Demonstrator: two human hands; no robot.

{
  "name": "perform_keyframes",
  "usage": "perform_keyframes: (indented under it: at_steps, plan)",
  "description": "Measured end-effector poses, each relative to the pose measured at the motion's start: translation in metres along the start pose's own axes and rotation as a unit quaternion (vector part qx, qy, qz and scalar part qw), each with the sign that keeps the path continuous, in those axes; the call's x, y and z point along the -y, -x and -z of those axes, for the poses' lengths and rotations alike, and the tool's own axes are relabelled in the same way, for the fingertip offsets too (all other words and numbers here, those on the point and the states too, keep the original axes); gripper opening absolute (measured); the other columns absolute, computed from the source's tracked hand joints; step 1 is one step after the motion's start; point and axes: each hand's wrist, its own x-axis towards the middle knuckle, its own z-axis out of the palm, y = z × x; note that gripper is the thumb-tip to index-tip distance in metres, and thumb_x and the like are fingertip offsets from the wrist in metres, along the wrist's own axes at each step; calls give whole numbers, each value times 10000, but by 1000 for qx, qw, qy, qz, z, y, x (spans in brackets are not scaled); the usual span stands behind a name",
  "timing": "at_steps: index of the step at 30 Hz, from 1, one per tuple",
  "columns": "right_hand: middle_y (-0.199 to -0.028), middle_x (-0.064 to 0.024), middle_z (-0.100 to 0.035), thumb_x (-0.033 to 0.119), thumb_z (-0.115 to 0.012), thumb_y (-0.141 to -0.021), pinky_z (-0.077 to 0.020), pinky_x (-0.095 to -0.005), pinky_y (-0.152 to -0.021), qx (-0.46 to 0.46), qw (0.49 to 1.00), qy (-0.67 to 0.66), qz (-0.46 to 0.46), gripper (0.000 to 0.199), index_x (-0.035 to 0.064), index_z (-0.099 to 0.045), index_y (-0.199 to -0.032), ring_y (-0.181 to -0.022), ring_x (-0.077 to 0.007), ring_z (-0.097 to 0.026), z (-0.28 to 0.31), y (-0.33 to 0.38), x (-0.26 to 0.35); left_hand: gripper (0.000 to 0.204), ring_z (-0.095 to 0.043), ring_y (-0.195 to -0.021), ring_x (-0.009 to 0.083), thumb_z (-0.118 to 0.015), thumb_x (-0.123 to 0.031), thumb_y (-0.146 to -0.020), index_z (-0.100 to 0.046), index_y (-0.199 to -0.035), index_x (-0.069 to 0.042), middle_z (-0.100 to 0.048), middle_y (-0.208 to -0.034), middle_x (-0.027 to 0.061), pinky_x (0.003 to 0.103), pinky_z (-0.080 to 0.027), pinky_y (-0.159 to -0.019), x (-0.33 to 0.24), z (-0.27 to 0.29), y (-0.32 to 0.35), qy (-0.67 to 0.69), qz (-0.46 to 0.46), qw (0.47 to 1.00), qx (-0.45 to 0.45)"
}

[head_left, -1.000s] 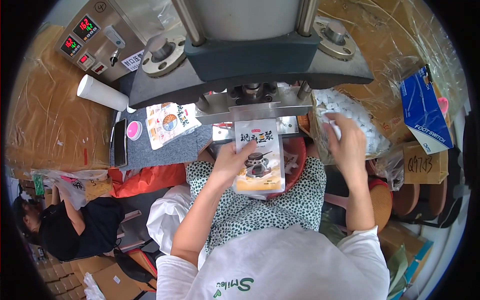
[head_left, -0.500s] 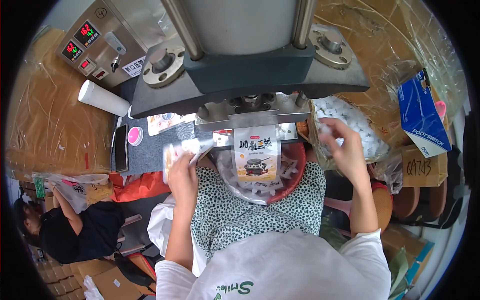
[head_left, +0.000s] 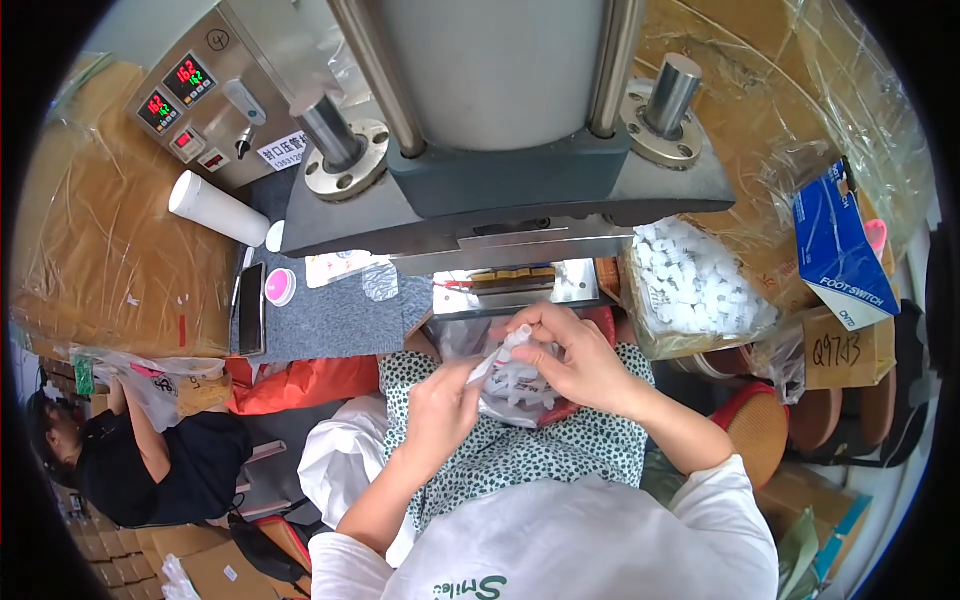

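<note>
Looks like the bag-filling step: left hand [head_left: 440, 405] pinches the clear pouch [head_left: 505, 385]; right hand [head_left: 570, 355] fingers grip a white cap [head_left: 518, 335]; next it probably needs feeding in carefully.

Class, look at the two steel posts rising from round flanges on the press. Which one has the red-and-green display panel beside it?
The left post. The control box with its lit displays stands just left of it; the right post has only plastic-wrapped cardboard beside it.

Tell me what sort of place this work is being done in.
Most likely a small packing or sealing workshop. A heavy press machine with a digital control panel stands over the person's hands, a clear bag of small white caps sits beside it, and cardboard cartons surround the bench.
</note>
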Motion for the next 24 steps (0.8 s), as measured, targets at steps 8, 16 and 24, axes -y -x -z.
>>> perform_keyframes:
  at_steps: [8,16,24]
  plan:
    - [-1210,-128,-741,77,-629,-1015,-532,-300,-934,-158,984,-15,-81,294,-19,-585,-1289,-1082,-166,-689,35,16,5,257,-631,-703,65,-650,-220,-1031,-737,-1045,21,-725,-850,15,260,-485,-597,30,-38,-48,325,300,890,112]
    - [-982,-163,-729,69,-728,-866,-543,-451,-810,-247,822,502,-103,247,35,-680,-1106,-910,-383,-692,88,40,-29,285,-642,-760,124,-640,-229,-1033,-705,-1125,33,-727,-873,67,322,-504,-651,53,-34,-64,233,225,942,90]
    - [-954,-223,-699,42,-678,-871,-545,-487,-803,-188,872,433,-134,220,2,-663,-1087,-887,-415,-684,92,28,-37,291,-626,-1116,443,-648,-140,-910,-687,-1151,19,-692,-1135,251,500,-486,-952,233,77,-162,-240,-27,952,-190]
